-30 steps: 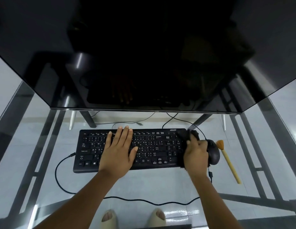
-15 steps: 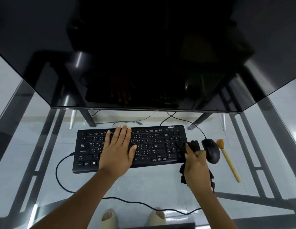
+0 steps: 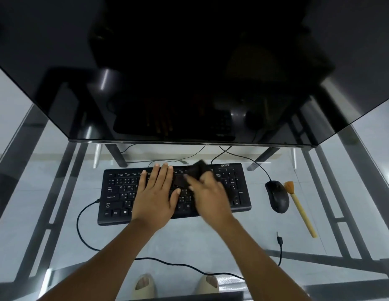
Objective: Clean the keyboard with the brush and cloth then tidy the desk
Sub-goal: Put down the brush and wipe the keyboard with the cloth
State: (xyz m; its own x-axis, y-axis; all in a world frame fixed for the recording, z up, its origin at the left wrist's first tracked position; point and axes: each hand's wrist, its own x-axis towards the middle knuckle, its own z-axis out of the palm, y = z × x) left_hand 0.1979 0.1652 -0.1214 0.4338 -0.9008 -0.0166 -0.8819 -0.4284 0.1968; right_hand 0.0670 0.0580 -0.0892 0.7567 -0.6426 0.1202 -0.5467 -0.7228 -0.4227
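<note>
A black keyboard (image 3: 229,185) lies on the glass desk (image 3: 211,240) below the monitor. My left hand (image 3: 155,193) rests flat on its left-middle keys, fingers straight. My right hand (image 3: 207,191) grips a dark cloth (image 3: 194,171) against the middle keys, blurred with motion. The cloth bunches out past my fingers toward the keyboard's top edge. A wooden brush (image 3: 299,208) with orange bristles lies on the desk to the right, untouched.
A black mouse (image 3: 277,196) sits between the keyboard and the brush. A large dark monitor (image 3: 189,72) overhangs the back of the desk. Cables (image 3: 167,262) loop across the front glass, and a loose plug (image 3: 280,240) lies at the right. My feet show through the glass.
My right hand has swept the cloth leftward from the keyboard's right end by the mouse to its middle. My left hand has stayed flat on the keys.
</note>
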